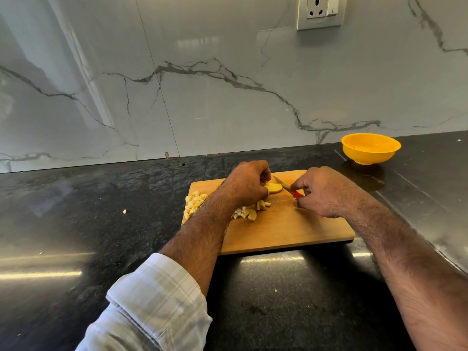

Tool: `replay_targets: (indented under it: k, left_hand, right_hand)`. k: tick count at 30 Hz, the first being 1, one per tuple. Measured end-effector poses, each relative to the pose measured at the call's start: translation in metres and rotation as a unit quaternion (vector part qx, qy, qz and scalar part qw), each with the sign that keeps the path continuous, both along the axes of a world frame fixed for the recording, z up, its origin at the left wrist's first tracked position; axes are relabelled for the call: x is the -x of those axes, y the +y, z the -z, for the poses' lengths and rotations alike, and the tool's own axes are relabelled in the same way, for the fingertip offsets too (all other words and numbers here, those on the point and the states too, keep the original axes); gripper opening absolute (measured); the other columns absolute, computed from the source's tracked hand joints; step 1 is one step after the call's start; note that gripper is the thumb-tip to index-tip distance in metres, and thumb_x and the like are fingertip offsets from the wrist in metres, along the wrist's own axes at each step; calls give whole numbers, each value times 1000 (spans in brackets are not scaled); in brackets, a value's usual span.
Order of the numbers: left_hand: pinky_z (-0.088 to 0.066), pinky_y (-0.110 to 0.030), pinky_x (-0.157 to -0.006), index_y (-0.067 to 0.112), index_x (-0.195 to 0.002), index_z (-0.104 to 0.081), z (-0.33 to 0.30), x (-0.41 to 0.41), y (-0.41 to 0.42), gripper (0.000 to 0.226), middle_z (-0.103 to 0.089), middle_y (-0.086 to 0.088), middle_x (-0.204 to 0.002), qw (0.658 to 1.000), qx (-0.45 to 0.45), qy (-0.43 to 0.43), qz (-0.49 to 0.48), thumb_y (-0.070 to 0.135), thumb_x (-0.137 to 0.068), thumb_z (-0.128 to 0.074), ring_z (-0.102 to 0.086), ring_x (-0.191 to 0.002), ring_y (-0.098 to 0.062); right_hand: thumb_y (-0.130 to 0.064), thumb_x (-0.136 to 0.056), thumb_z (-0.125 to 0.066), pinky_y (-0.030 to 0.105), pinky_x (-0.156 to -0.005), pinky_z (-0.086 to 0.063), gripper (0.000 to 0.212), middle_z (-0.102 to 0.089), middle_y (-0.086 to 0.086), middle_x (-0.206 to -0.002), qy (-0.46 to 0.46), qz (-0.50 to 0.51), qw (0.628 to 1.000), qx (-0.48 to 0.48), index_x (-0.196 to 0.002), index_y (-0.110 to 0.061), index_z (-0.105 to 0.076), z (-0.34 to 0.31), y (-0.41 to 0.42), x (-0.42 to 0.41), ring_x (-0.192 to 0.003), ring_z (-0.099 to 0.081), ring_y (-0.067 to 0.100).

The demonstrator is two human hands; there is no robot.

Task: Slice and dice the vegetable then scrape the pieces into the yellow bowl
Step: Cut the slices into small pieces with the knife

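A wooden cutting board (291, 231) lies on the black counter. My left hand (247, 184) holds a pale yellow potato slice (274, 187) flat near the board's far edge, fingers curled on it. My right hand (321, 190) grips a red-handled knife (287, 186), its blade pointing at the slice. Diced pieces (195, 202) are heaped at the board's left edge, and more diced pieces (250, 211) lie just under my left wrist. The yellow bowl (371, 148) stands at the back right, apart from the board.
One stray potato piece (124, 211) lies on the black counter (101, 224) left of the board. A marble backsplash (228, 97) rises behind, with a wall socket (320, 11) at the top right. A metal strip runs along the counter's right side.
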State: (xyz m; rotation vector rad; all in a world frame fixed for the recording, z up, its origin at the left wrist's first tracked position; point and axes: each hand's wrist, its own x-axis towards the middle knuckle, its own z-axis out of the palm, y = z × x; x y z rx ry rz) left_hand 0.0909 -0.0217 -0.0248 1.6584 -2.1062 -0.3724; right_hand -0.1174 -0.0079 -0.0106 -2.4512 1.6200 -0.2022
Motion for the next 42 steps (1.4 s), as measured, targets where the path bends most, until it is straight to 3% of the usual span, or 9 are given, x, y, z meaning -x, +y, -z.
replay_targets:
  k: [9,13,17,22,27,36,42]
  left_hand:
    - [-58,-23,-89,22,-116,-70,3,1,-4,29,-71,4,-113,1000,0,12,3,17,-90,-82,-66,-102,-9]
    - [-56,-21,-87,19,-117,-71,3,1,-4,27,-71,3,-114,1000,0,15,10,19,-91,-81,-66,-102,-9]
    - [-58,-26,-90,19,-115,-71,3,1,-4,25,-71,2,-113,1000,4,9,-1,24,-92,-80,-65,-102,-10]
    - [-57,-24,-85,20,-112,-72,3,0,-5,24,-71,2,-111,1000,7,1,-8,25,-91,-81,-66,-101,-11]
    - [-58,-25,-87,20,-111,-72,4,2,-5,22,-72,3,-110,1000,4,-5,-11,24,-91,-81,-66,-101,-10]
    - [-60,-28,-90,22,-109,-73,1,-4,-5,25,-73,5,-108,1000,-5,-5,-3,22,-87,-85,-68,-99,-9]
    - [-61,-28,-90,22,-108,-73,1,-4,-5,24,-72,4,-108,1000,-7,-4,-14,21,-87,-85,-68,-99,-9]
  right_hand:
    - [-37,-94,-72,22,-67,-42,49,-51,-15,-76,-12,-14,1000,8,-141,-27,-62,2,0,0,-74,-52,5]
    - [-36,-94,-72,22,-67,-43,49,-53,-15,-78,-10,-19,1000,8,-141,-27,-62,2,2,0,-79,-55,8]
    - [-39,-93,-73,27,-75,-53,46,-66,-9,-92,-21,-4,999,44,-137,-28,-66,0,3,2,-87,-61,11]
    - [-35,-94,-72,21,-60,-40,40,-54,-12,-73,-20,-7,999,40,-133,-29,-68,1,7,-4,-70,-53,7]
    - [-25,-91,-72,25,-75,-55,42,-62,-7,-90,9,6,1000,18,-133,-23,-69,1,9,-16,-86,-62,13]
    - [-36,-91,-69,30,-81,-58,39,-68,-5,-103,0,14,998,59,-130,-28,-69,12,8,-20,-90,-61,13]
    - [-37,-89,-71,34,-69,-62,39,-66,-10,-75,-44,-2,992,122,-127,-30,-72,7,14,-18,-70,-63,10]
